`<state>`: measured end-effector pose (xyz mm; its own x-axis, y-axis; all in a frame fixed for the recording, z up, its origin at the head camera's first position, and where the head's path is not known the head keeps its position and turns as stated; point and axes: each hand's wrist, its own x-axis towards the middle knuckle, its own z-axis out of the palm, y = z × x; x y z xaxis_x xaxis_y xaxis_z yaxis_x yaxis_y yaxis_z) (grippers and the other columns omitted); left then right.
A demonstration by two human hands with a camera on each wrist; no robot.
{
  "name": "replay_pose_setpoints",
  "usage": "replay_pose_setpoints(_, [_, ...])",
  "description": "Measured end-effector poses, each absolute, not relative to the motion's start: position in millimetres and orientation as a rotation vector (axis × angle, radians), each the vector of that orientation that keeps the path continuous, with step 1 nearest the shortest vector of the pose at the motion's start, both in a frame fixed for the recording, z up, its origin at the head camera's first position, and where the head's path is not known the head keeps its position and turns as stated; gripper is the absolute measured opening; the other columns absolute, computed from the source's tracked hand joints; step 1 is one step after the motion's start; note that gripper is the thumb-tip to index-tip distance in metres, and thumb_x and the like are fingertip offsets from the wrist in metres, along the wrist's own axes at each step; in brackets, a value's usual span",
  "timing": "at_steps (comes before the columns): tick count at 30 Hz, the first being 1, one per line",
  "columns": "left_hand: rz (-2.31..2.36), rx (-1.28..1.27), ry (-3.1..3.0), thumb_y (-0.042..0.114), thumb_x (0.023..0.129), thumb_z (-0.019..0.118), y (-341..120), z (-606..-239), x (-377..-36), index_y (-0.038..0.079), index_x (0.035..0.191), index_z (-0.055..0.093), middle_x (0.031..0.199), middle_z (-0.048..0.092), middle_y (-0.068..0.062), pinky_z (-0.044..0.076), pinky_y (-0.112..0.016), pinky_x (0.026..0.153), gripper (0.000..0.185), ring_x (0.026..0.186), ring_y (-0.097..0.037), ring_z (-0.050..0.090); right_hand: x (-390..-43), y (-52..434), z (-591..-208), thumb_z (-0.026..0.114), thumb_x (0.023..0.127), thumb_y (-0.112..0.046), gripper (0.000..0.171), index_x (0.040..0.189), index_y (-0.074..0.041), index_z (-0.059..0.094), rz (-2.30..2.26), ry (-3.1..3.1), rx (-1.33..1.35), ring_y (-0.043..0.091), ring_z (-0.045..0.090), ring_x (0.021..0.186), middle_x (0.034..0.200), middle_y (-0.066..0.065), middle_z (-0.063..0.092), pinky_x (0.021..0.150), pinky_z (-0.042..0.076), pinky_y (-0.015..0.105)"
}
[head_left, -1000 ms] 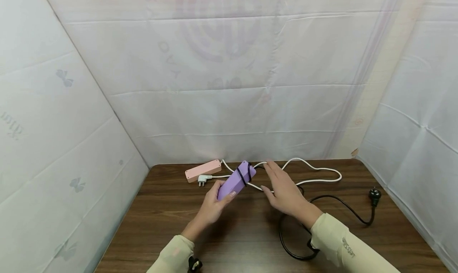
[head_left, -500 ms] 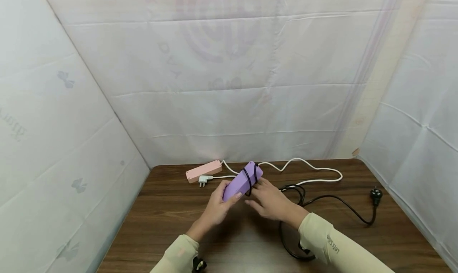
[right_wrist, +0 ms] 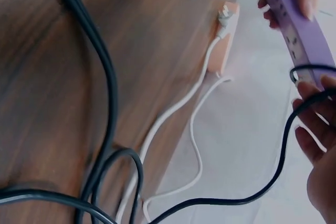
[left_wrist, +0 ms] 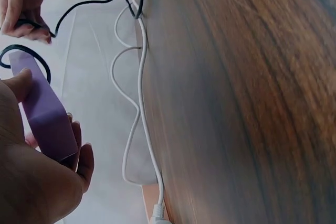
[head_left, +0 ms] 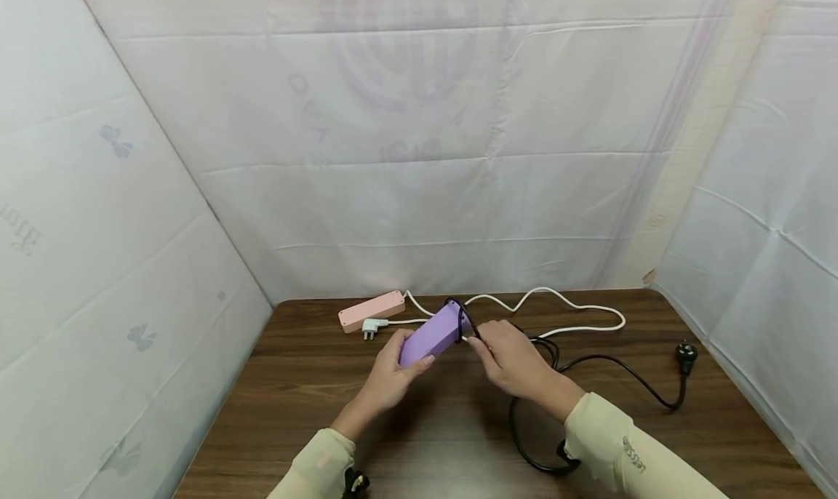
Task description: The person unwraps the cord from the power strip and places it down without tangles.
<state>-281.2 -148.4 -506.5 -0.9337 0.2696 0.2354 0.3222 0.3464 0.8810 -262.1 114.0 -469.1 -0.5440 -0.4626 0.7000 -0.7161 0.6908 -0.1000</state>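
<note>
My left hand [head_left: 391, 374] grips the near end of a purple power strip [head_left: 432, 336] and holds it tilted above the wooden table [head_left: 314, 412]. A black cord [head_left: 466, 323] loops round the strip's far end. My right hand [head_left: 505, 358] pinches that cord just beside the strip. In the left wrist view the purple strip [left_wrist: 44, 114] sits in my palm and the right hand [left_wrist: 23, 1] holds the black cord [left_wrist: 79, 4]. The right wrist view shows the strip's [right_wrist: 300, 27] socket face and the black cord [right_wrist: 107, 103] trailing over the table.
The black cord runs on in a loop [head_left: 524, 441] near the front edge and ends in a plug [head_left: 685, 356] at the right. A pink power strip [head_left: 371, 310] lies at the back with its white cord [head_left: 576, 310] and plug [head_left: 369, 329]. White sheets wall the table.
My right hand moved from open beside the strip to pinching the black cord. The cord's loops slid from the strip's middle toward its far end. The left hand kept its grip.
</note>
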Motion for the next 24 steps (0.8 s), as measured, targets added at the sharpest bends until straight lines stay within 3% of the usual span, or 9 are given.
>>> replay_pose_setpoints(7, [-1.684,-0.525,-2.501,0.021,0.094,0.081,-155.4,-506.0,-279.2,0.008,0.131,0.062,0.120,0.071,-0.013,0.052,-0.028,0.088,0.043,0.103,-0.017,0.063,-265.4,128.5,-458.9,0.067,0.101,-0.008,0.033,0.075,-0.015,0.046,0.514,-2.308,0.650,0.015,0.047,0.065,0.067,-0.005,0.042,0.064,0.043,0.034])
replay_pose_setpoints(14, [-1.689,-0.448,-2.447,0.021,0.097,0.078,-162.3,-505.3,-277.8,0.007,0.131,0.061,0.122,0.070,-0.016,0.052,-0.031,0.091,0.041,0.106,-0.020,0.063,-264.5,146.2,-462.7,0.062,0.107,-0.015,0.040,0.073,-0.019,0.043,0.627,-2.541,0.674,0.005,0.033,0.062,0.064,-0.011,0.036,0.064,0.035,0.025])
replay_pose_setpoints(24, [-1.753,-0.364,-2.377,0.023,0.100,0.074,-163.7,-501.8,-278.1,0.004,0.131,0.059,0.115,0.069,-0.019,0.052,-0.026,0.078,0.039,0.094,-0.014,0.061,-264.5,159.9,-490.7,0.057,0.111,-0.018,0.023,0.088,-0.014,0.061,0.708,-2.970,0.700,0.003,0.045,0.060,0.070,-0.008,0.052,0.059,0.041,0.025])
